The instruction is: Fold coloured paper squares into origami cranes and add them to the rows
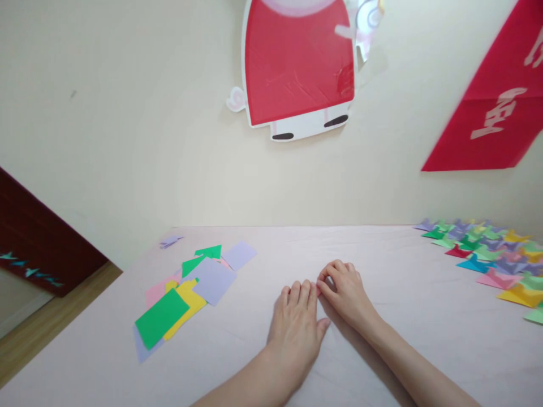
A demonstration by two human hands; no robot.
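Observation:
My left hand (297, 322) lies palm down on the pale pink table (403, 333), fingers stretched out and held together, pressing on something. My right hand (344, 291) is beside it, fingers curled in a pinch against the left fingertips. A sliver of red paper (318, 290) shows between the two hands; most of it is hidden under them.
A loose pile of flat coloured paper squares (186, 297), green, yellow, lilac and pink, lies to the left. Several folded paper figures (492, 251) in many colours crowd the right far corner. One small lilac folded piece (170, 241) sits at the far left edge. A cream wall with red decorations stands behind.

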